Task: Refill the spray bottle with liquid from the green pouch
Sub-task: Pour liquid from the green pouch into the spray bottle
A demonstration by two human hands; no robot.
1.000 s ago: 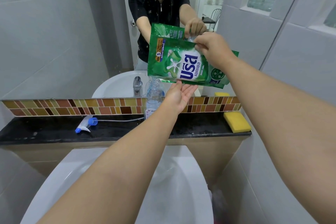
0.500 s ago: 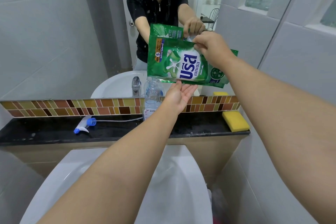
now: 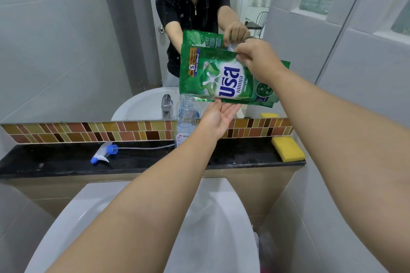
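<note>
Pinching the pouch (image 3: 224, 77) at its top edge, the right hand (image 3: 257, 60) has thumb and fingers closed on the foil near the upper right corner. The pouch is held up in the air, turned on its side so that the white and blue label reads sideways, and it hangs in front of the mirror (image 3: 66, 40) above the ledge (image 3: 55, 159). The left hand (image 3: 218, 117) lies palm up beneath the pouch, fingers straight and relaxed, their tips touching the lower edge; it curls round nothing.

Just below the pouch's lower left corner stands the bottle (image 3: 185, 126), clear, upright and uncapped, its open neck close under the foil but apart from it. It stands on the dark ledge against the mirror, just left of the left wrist. How much liquid it holds is hard to tell.

Farther left on the ledge lies the sprayer (image 3: 103, 154), white with blue parts, on its side, its thin tube (image 3: 144, 147) running right toward the bottle's foot. A yellow sponge (image 3: 288, 148) lies at the right end of the ledge, well apart from the bottle. A strip of brown and yellow tiles (image 3: 88, 132) runs along the wall between ledge and mirror. Below the forearms is a white basin (image 3: 208, 228). The mirror shows the person's headset, dark shirt, the pouch's back and a tap.
</note>
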